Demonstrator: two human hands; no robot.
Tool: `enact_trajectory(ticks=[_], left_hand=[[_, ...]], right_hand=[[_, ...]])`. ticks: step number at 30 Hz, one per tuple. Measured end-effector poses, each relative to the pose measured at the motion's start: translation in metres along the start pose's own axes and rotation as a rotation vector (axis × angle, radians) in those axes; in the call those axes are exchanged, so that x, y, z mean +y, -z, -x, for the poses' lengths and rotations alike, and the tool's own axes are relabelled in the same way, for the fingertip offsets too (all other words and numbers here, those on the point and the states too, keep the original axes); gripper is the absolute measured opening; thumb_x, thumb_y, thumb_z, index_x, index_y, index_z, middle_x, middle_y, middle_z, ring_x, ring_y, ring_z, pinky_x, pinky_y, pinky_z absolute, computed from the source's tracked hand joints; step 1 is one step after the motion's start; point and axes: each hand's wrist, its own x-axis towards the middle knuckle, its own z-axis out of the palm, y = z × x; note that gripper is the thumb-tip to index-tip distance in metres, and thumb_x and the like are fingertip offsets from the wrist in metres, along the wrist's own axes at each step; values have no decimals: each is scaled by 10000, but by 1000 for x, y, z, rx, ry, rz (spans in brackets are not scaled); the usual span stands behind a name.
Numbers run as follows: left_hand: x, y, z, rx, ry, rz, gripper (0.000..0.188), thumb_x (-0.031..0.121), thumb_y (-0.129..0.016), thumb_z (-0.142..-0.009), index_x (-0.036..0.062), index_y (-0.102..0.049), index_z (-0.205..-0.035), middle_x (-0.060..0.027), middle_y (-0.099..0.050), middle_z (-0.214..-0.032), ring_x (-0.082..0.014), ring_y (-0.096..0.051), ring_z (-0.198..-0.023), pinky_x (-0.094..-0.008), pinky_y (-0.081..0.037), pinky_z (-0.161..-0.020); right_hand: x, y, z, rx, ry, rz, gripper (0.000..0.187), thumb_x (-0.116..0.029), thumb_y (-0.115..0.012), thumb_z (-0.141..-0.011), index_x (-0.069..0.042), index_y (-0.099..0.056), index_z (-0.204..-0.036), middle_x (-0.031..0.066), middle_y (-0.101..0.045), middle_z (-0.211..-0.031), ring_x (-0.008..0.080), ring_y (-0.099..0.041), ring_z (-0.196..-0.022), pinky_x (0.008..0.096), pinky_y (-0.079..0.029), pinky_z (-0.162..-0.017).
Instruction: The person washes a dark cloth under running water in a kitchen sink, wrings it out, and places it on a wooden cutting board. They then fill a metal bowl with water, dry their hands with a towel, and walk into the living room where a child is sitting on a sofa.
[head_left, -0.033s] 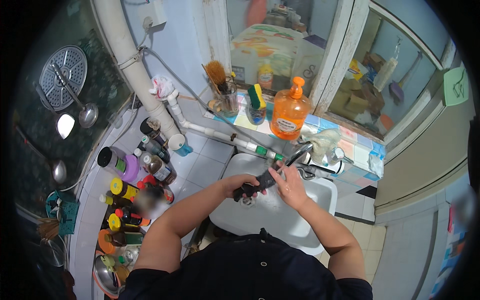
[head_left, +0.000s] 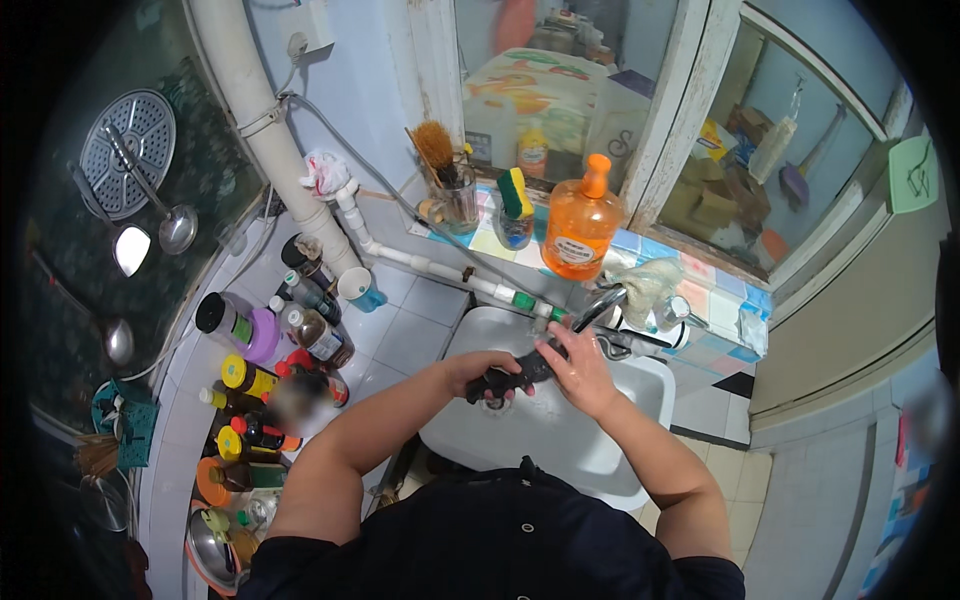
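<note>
Head view of a tiled washing corner, left to right. A round, perforated metal disc hangs on the dark wall, with a long-handled metal ladle in front of it. On the white-tiled counter, a jar with a bright yellow lid stands among bottles; a blue-and-white cup stands beyond them, near the pipe. On the ledge, a bristly brown brush stands in a clear glass. Left hand: curled round a soft-looking, black, elongated object, thumb on top and fingertips showing beneath. The object lies between both hands, above the white rectangular sink. A yellow-and-green sponge sits upright in a small clear container on the ledge. Right hand: fingers extended and slightly parted, touching the object's right end; whether they pinch it cannot be told. An orange pump bottle stands behind. The curved metal faucet reaches down just beyond the right fingers; a pale crumpled cloth lies beside it.
</note>
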Motion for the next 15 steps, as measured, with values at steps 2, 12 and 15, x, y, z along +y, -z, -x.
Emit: enact_trajectory(ticks=[2, 12, 15], left_hand=[[-1, -4, -3, -149, 57, 42, 418, 203, -505, -805, -47, -441, -1133, -140, -591, -929, -124, -541, -615, -177, -401, -370], [15, -24, -23, 181, -195, -1155, 481, 224, -644, -762, 43, -400, -1135, -104, -587, -887, -238, -585, -715, -380, -457, -605], [12, -28, -32, 361, -478, -1473, 485, 224, -665, -728, 71, -426, -1122, -140, -587, -943, -355, -590, -792, -424, -460, -650]], right_hand=[[3, 5, -8, 66, 166, -33, 444, -49, -592, -646, -88, -532, -1084, 99, -513, -991, 285, -516, -972, 382, -431, -836], [24, -3, -11, -543, -351, -75, 184, -102, -602, -641, -33, -577, -809, 165, -628, -746, 347, -621, -705, 422, -501, -639], [25, -7, -7, -526, -509, -164, 175, -111, -607, -620, -16, -601, -768, 198, -622, -740, 354, -618, -708, 413, -502, -659]])
